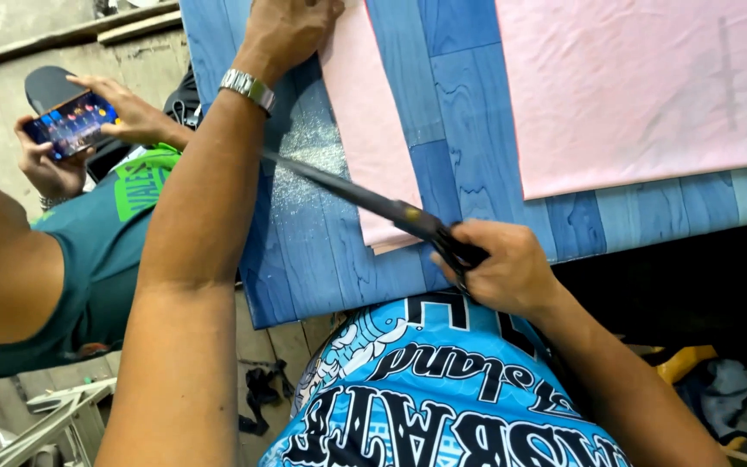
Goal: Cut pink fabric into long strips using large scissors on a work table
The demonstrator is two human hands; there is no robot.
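Note:
My right hand (501, 268) grips the handles of large dark scissors (365, 201), whose long blades point left and up across the blue wood-patterned table (468, 112). My left hand (291, 30), with a metal watch on its wrist, presses down at the top on the left edge of a narrow pink fabric strip (373, 130). The scissor blades cross the lower part of that strip. A larger pink fabric sheet (641, 86) lies flat to the right, apart from both hands.
At the left sits another person in a green shirt (96, 251), both their hands on a phone (70, 124). Glittery residue (308, 156) marks the table beside the strip. Wooden floor planks and scraps lie below the table's near edge.

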